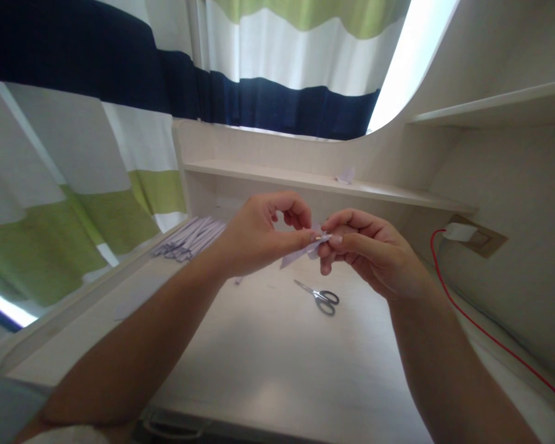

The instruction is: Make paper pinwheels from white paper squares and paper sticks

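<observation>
Between both hands, above the desk, is a small piece of white paper [297, 256], folded or rolled at its upper end. My left hand [271, 231] pinches it from the left with thumb and fingers. From the right, my right hand [363, 243] grips the same paper near that end, thumb against fingertips. The fingers hide part of the paper, so its exact shape is unclear. On the desk below lies a pair of scissors [322, 300] with dark handles, blades pointing up and left. Neither hand touches it.
A pile of narrow white paper strips [189, 237] lies at the desk's left back. A small paper piece [346, 176] sits on the back shelf [282, 176]. At right, a red cable [476, 324] runs from a white plug [460, 232] along the wall. Striped curtains [300, 55] hang behind.
</observation>
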The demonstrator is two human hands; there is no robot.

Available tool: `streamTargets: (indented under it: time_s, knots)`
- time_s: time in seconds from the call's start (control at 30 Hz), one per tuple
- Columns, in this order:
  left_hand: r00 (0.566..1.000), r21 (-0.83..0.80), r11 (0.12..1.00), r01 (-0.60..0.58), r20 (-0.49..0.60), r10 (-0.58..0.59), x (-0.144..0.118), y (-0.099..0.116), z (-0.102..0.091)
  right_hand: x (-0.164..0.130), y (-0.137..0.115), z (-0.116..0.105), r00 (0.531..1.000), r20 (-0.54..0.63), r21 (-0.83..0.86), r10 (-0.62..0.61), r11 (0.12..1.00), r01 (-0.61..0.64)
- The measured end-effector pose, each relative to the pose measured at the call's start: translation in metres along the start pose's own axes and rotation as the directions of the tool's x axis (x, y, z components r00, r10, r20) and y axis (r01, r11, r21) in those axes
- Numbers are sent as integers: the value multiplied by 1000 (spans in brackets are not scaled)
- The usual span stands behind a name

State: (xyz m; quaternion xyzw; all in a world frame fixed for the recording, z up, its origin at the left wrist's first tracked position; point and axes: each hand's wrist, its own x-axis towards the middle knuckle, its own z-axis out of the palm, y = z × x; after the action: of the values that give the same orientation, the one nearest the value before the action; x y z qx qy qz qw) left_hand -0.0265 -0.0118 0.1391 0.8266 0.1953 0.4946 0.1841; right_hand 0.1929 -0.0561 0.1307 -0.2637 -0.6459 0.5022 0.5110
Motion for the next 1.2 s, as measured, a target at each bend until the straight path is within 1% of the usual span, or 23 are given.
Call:
streamTargets:
  time_s: [0.1, 0.23, 0.33, 0.47, 0.63, 0.8, 0.93, 1.07, 1.2]
  knots:
    - [1000, 55, 998, -19, -19, 20, 0, 0, -1, 0, 0, -1, 999, -30, 12, -24, 1000, 24]
    - [998, 38, 997, -63, 12, 62, 0, 0, 1, -1, 0, -1, 1000, -4, 6, -16, 1000, 16]
    - [996, 30, 996, -88, 15, 87, -1, 0, 3, -1, 0, -1, 1000, 10, -21, -29, 999, 30]
    - [996, 20, 996, -90, 11, 90, -2, 1, 3, 0, 2, -1, 996, 16, -65, -86, 994, 87]
    - [996, 14, 996, -85, 22, 85, -1, 0, 3, -2, 3, 0, 985, 83, -117, -153, 980, 162]
    - [997, 44, 997, -64, 34, 62, -1, 2, 1, -5, 0, 1, 983, 123, -160, -139, 974, 158]
    - [998, 13, 1000, -27, 61, 26, -2, 4, -1, -7, -1, -1, 983, 152, -188, -99, 974, 127]
    - [995, -39, 999, 34, 91, -30, -3, 7, -2, -8, -2, -1, 979, 183, -144, -87, 983, 114]
    - [992, -109, 991, 76, 110, -64, -3, 8, -3, -7, -3, 0, 982, 176, -97, -72, 991, 90]
